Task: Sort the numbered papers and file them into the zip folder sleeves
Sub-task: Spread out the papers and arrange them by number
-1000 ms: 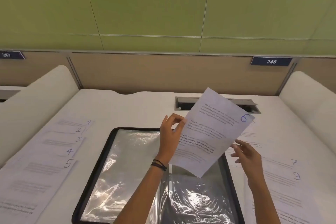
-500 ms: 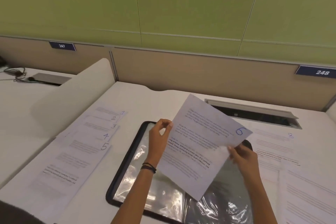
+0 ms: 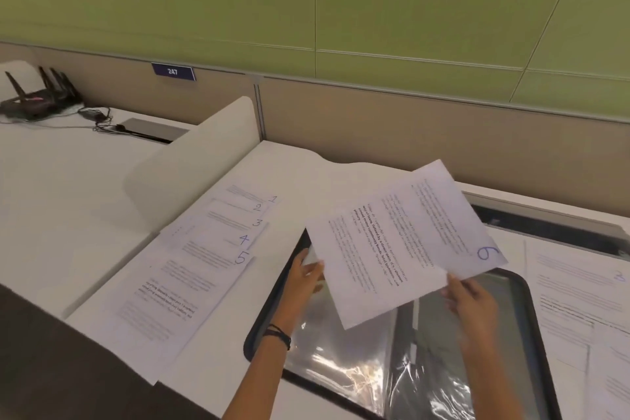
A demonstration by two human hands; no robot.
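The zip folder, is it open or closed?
Open. The zip folder lies spread flat on the desk, its clear sleeves exposed.

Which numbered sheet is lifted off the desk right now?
The sheet marked 6: the left hand and right hand hold it above the zip folder, while sheets 1 to 5 lie flat on the desk.

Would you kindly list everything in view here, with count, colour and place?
paper 6: one, white, held above the folder.
papers 1-5: five, white, fanned on the desk, left of the folder.
right papers: several, white, right of the folder.
folder: one, black rim, clear sleeves, open on the desk.
router: one, black, next desk.
sign 247: one, blue, on the partition.
left hand: grips paper 6's left corner.
right hand: pinches its lower edge.
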